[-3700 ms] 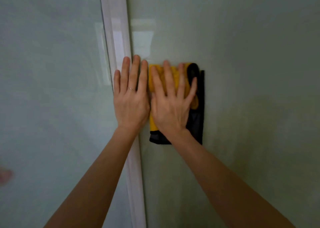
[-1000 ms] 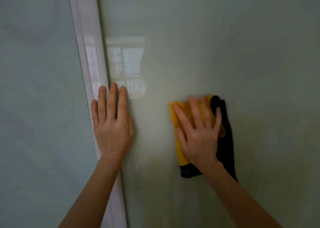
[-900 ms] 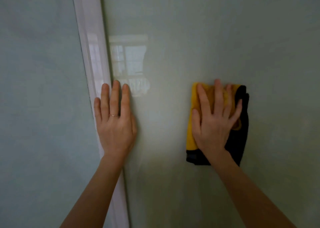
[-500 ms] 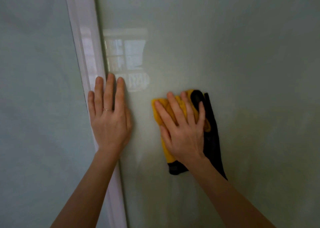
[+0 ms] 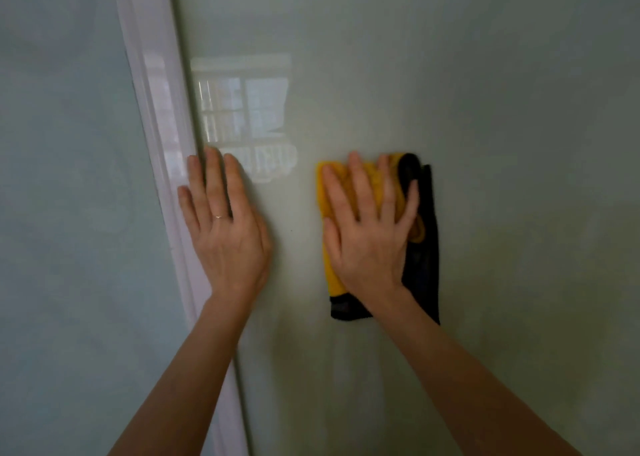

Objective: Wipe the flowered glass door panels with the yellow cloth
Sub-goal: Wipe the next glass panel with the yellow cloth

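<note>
Head camera view, looking straight at a pale green glass door panel (image 5: 485, 109) from close up. A person's two bare forearms reach up from the bottom edge, both palms laid flat against the door.

The right hand (image 5: 372, 237) lies flat on a folded yellow cloth (image 5: 327, 268), pressing it against the glass. Its fingers (image 5: 358, 182) are straight and spread slightly apart, pointing up; nothing is pinched or gripped. Yellow fabric shows between the fingers, past the thumb side and just above the fingertips. A black part of the same cloth sits under and beyond the little finger and hangs below the wrist.

The left hand (image 5: 230, 244) rests open, well apart from the cloth, with bare glass between the two hands. Its fingers are straight and held close together, pointing up. A thin ring (image 5: 219, 217) sits on one of them. The little-finger side overlaps a glossy white frame strip (image 5: 157, 109) that runs top to bottom, leaning slightly; the rest of the hand lies on the same panel as the cloth.

Just above the left fingertips, the glass carries a bright window reflection (image 5: 246, 120). Beyond the frame strip, a second glass panel (image 5: 62, 213) looks bluish grey. The surfaces look soft and blurred, and no flower pattern can be made out.
</note>
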Available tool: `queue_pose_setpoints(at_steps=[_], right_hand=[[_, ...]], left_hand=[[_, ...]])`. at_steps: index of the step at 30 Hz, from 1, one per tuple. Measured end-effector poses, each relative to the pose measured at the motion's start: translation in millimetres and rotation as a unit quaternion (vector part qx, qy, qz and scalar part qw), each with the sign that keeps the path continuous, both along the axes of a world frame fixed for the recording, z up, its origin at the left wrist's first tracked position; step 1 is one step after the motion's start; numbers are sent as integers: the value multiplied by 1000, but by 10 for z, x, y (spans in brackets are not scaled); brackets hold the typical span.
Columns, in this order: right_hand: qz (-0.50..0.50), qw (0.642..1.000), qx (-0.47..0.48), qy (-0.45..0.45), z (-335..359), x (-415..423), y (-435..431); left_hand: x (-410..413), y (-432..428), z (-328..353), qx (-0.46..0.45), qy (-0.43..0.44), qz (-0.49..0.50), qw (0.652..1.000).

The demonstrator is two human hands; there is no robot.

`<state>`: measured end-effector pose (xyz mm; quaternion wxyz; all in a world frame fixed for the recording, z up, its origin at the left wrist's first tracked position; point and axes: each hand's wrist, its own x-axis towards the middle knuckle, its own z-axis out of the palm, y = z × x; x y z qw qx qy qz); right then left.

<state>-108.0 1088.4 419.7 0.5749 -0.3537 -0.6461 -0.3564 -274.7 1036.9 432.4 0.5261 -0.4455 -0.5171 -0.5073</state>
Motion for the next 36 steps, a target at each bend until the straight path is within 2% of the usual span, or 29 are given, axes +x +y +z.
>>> queue_pose_setpoints(at_steps=[3, 6, 10, 12, 14, 16, 20, 25, 27, 29, 32, 36], right_hand=[[30, 996, 21, -79, -287, 214, 47], [16, 997, 23, -78, -459, 642, 216], [-21, 999, 3, 36, -186, 982, 381], [-32, 993, -13, 112, 43, 901, 370], [-40, 988, -24, 148, 172, 694, 291], [-27, 993, -20, 109, 171, 543, 224], [24, 999, 20, -44, -129, 561, 195], [9, 996, 27, -82, -464, 1148, 405], [-8, 999, 23, -44, -397, 1385, 500], [-26, 999, 7, 34, -212, 1483, 573], [-34, 990, 0, 133, 174, 1307, 541], [1, 992, 34, 118, 391, 1056, 474]], left_hand=[[330, 90, -60, -33, 51, -41, 997], [528, 175, -80, -45, 51, -87, 994], [600, 214, -74, -41, 28, -98, 994], [645, 229, -79, -41, 18, -98, 994], [674, 237, -90, -44, 2, -103, 994], [737, 261, -90, -48, 9, -103, 993], [967, 373, -38, -46, 64, -111, 991], [1149, 468, -68, -53, 58, -115, 990], [1172, 477, -75, -41, 49, -103, 993], [1211, 493, -79, -35, 44, -97, 994], [1208, 482, -72, -33, 45, -86, 995], [1218, 480, -71, -37, 47, -80, 995]])
